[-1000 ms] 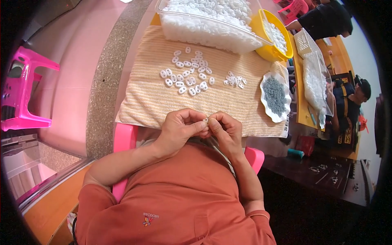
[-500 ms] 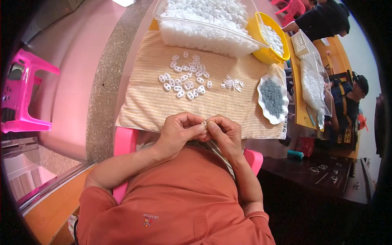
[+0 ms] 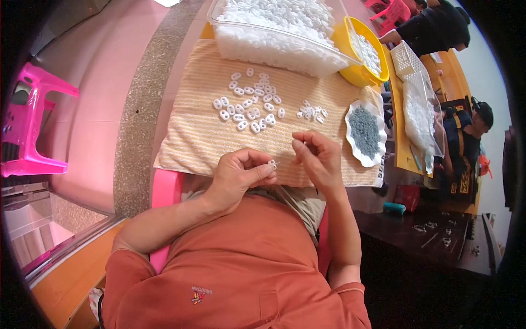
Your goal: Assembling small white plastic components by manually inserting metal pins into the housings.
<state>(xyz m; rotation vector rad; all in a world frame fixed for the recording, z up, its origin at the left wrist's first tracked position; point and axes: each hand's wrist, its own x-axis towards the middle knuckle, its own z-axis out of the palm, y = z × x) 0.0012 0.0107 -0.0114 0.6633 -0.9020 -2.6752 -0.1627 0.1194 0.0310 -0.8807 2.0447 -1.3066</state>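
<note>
Left fingers (image 3: 261, 174) pinching white piece (image 3: 272, 164), right fingers (image 3: 310, 138) unclear in grip, scalloped dish (image 3: 366, 162), clear bin (image 3: 274, 54) beyond

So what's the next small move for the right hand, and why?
Probably bring the bare right hand to the thin pale strand jutting from the small white plastic-looking piece: the bare left hand pinches that piece, the strand points rightward, and the right hand hovers nearby, apart.

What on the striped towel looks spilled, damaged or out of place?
Nothing clearly stands out. The white two-hole pieces lie loosely scattered on the striped towel, and the grey bits sit inside the scalloped white dish.
</note>
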